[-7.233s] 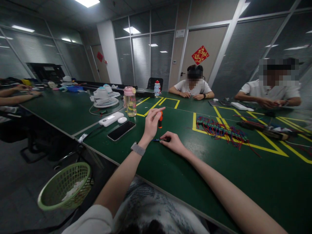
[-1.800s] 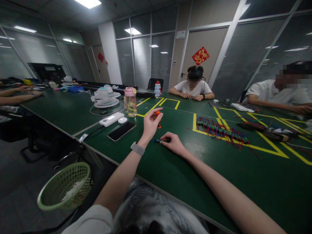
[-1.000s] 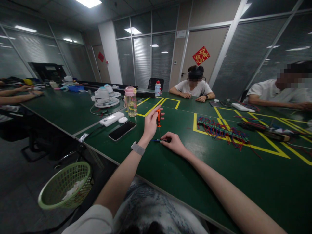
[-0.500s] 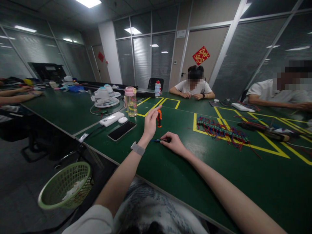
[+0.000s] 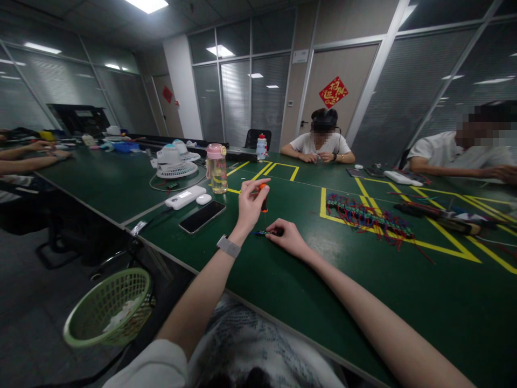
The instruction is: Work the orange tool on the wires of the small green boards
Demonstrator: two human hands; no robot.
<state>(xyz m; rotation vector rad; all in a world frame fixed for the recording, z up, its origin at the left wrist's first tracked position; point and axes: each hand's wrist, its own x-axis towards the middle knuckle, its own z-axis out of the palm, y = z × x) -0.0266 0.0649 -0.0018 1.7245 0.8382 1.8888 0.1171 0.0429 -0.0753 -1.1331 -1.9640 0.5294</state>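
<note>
An orange-and-black screwdriver [image 5: 264, 206] stands upright, its thin shaft reaching down to a small circuit board [image 5: 262, 233] on the green table. My left hand [image 5: 251, 203], with a watch on its wrist, has the thumb and fingers closed around the top of the handle; the index finger extends over it. Low on the table, my right hand [image 5: 286, 235] pinches the right end of the board, and its fingertips cover part of it. The screwdriver's tip meets the board area, but the exact contact is too small to make out.
To the left lie a black phone [image 5: 202, 217], a white power bank [image 5: 186, 198] and a pink-lidded bottle [image 5: 217, 168]. Several wired circuit boards [image 5: 367, 215] lie in a row inside yellow tape at right. A green basket [image 5: 109, 307] stands below the table edge. Two people sit opposite.
My left thumb and fingers have shifted around the screwdriver handle, from fingers stretched beside it to a grip over its top. My right hand and the board have stayed in place.
</note>
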